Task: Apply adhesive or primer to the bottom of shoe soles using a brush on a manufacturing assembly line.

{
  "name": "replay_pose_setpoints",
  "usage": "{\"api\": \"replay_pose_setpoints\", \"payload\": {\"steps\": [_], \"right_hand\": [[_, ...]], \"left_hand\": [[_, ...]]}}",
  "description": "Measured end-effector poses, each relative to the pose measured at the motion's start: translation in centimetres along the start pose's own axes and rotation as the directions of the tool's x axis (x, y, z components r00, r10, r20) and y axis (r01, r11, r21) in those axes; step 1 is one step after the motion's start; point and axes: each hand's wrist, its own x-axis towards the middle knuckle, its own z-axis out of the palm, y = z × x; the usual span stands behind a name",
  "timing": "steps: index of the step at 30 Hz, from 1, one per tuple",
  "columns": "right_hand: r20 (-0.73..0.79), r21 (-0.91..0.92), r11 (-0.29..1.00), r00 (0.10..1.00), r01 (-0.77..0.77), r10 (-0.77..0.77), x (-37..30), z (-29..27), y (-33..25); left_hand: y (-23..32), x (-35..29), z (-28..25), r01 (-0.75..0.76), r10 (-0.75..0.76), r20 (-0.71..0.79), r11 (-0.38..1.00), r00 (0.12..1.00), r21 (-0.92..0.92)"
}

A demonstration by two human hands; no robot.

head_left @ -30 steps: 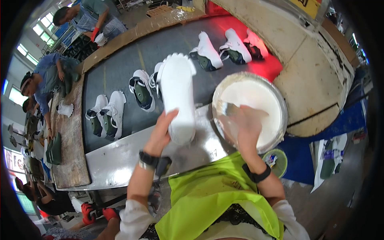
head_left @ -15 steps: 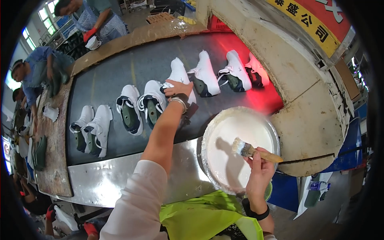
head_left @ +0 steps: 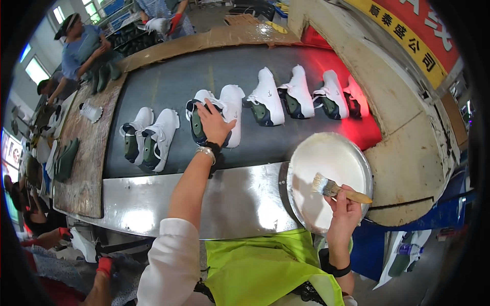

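My left hand (head_left: 215,125) reaches over a pair of white shoes, fingers spread. Its fingertips lie at the opening of the left shoe (head_left: 196,124), and its thumb rests against the right shoe (head_left: 233,104). Both have dark green insides and white laces. My right hand (head_left: 343,217) is closed round the wooden handle of a paintbrush (head_left: 332,188), whose white-coated bristles point left. The brush is above a wide metal basin (head_left: 368,173) of white liquid, apart from its surface as far as I can see.
More white shoes (head_left: 267,94) stand along the dark conveyor belt (head_left: 204,66), the rightmost under red light by a beige machine housing (head_left: 408,127). Another pair (head_left: 162,135) is to the left. A steel ledge (head_left: 168,204) edges the belt. Co-workers (head_left: 84,46) are around the worn wooden board (head_left: 84,168).
My left hand has shifted from a shoe farther right to the pair left of it, its fingers spreading. That right-hand shoe now stands free. The brush is still held over the basin.
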Motion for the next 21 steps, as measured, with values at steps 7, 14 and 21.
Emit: {"api": "replay_pose_setpoints", "payload": {"steps": [7,14,21], "right_hand": [[0.027,-0.067,0.998,1.0,-0.013,0.015,1.1,0.0,-0.2],[-0.028,-0.103,0.993,0.998,-0.061,0.059,2.1,-0.8,0.5],[0.032,-0.017,0.998,0.997,-0.063,0.064,3.5,-0.3,0.0]], "left_hand": [[-8.7,3.8,-3.6,0.167,-0.206,0.151,0.956,0.967,0.24],[-4.5,3.2,-1.9,-0.17,0.088,0.203,0.886,0.975,0.432],[-1.2,5.0,-2.7,-0.222,-0.014,0.343,0.739,0.939,0.637]]}}
